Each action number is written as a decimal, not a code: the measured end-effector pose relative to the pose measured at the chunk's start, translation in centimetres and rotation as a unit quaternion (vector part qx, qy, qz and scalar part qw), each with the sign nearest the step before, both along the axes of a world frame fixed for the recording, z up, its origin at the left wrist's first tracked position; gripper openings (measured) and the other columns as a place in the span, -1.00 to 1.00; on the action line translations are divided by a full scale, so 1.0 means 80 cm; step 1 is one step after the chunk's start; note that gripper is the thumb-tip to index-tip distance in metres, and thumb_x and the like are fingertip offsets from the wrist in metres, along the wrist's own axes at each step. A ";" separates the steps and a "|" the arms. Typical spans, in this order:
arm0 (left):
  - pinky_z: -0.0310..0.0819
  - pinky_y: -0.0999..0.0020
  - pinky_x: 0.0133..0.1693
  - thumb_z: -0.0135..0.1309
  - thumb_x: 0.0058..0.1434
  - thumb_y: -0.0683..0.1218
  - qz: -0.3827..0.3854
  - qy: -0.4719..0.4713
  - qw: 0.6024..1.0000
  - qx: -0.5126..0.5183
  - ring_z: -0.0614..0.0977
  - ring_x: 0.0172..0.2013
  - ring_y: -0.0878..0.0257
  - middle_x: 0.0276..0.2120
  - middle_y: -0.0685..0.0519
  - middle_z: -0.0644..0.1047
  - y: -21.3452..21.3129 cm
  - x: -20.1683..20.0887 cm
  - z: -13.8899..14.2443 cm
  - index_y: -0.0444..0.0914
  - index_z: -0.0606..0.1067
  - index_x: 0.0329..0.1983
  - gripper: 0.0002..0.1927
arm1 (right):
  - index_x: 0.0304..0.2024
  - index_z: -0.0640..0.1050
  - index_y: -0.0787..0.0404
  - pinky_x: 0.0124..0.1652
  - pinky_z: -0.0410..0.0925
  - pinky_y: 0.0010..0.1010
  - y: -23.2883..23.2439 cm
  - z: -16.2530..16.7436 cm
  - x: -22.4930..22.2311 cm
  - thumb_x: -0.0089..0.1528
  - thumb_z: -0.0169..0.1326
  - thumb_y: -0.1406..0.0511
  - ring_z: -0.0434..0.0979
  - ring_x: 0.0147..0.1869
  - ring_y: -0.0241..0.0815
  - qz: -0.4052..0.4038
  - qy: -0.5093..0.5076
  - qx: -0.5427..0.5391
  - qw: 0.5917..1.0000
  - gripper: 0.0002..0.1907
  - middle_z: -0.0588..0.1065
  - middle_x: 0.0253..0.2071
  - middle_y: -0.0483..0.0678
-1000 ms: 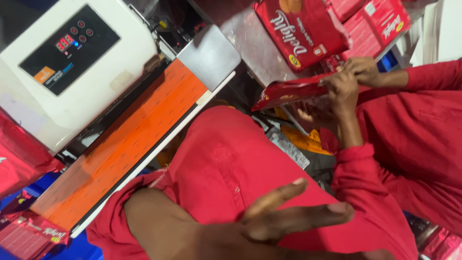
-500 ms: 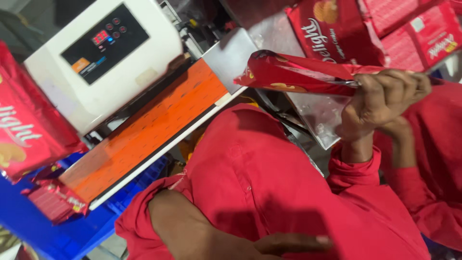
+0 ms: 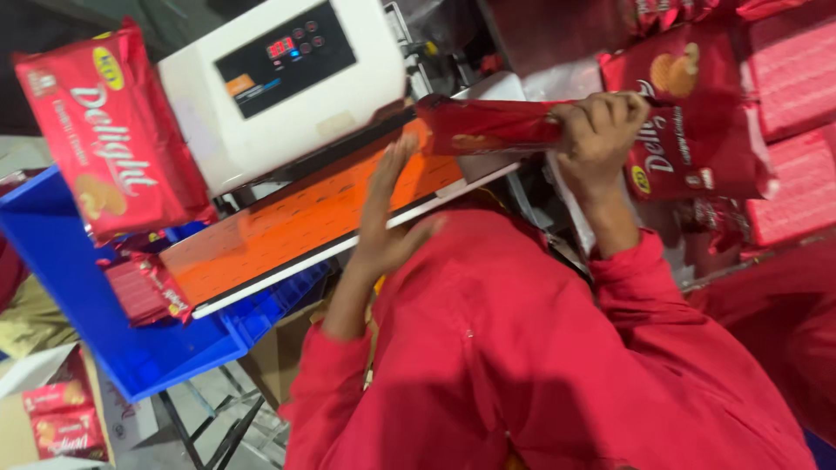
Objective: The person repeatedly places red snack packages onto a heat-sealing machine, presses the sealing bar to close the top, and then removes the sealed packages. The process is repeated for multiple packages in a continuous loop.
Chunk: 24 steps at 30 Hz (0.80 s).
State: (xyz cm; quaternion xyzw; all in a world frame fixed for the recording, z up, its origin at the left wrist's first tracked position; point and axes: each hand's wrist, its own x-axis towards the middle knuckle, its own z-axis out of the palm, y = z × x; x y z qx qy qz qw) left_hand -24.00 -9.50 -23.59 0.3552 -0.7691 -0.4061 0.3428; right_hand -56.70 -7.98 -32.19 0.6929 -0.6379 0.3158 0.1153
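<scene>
My right hand [image 3: 601,130] is closed around one end of a long red biscuit packet [image 3: 488,126], held level with its other end at the mouth of a white sealing machine [image 3: 279,87]. My left hand [image 3: 387,218] is open with fingers spread. It rests upright against the edge of the orange conveyor belt [image 3: 296,235], just below the packet's free end. My red sleeves and red shirt fill the lower part of the view.
A blue crate [image 3: 104,339] at the left holds a large red biscuit packet [image 3: 104,148] and smaller red packs [image 3: 148,292]. More red packets [image 3: 697,122] are piled at the right. A cardboard box [image 3: 52,418] with packets sits at the bottom left.
My right hand has carried the red packet leftward to the machine's mouth. My left hand has risen from low in front of me to the belt's edge.
</scene>
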 end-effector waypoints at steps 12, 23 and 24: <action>0.52 0.19 0.25 0.58 -0.02 -0.15 0.030 0.103 0.979 0.175 0.57 0.22 0.09 0.19 0.00 0.51 -0.064 -0.097 -0.209 -0.18 0.35 0.29 -0.15 | 0.06 0.53 0.24 0.40 0.12 0.07 0.035 0.024 -0.052 0.31 0.38 0.25 0.40 0.25 0.02 0.118 -0.096 0.090 0.984 -0.62 0.46 0.05 0.00; 0.48 0.22 0.24 0.50 0.00 -0.17 0.010 0.061 0.981 0.186 0.52 0.22 0.14 0.15 0.01 0.51 -0.061 -0.085 -0.174 -0.17 0.38 0.29 -0.21 | -0.07 0.61 0.23 0.23 0.37 -0.23 0.089 0.046 -0.155 0.24 0.31 0.43 0.47 0.28 -0.01 0.072 -0.221 0.170 0.958 -0.78 0.52 0.13 0.03; 0.43 0.21 0.25 0.46 0.01 -0.19 0.011 0.066 0.986 0.151 0.51 0.23 0.12 0.17 -0.01 0.51 -0.060 -0.082 -0.164 -0.19 0.38 0.30 -0.22 | -0.09 0.62 0.25 0.18 0.42 -0.30 0.092 0.037 -0.158 0.27 0.28 0.48 0.52 0.24 -0.06 0.068 -0.267 0.166 0.947 -0.82 0.54 0.10 0.02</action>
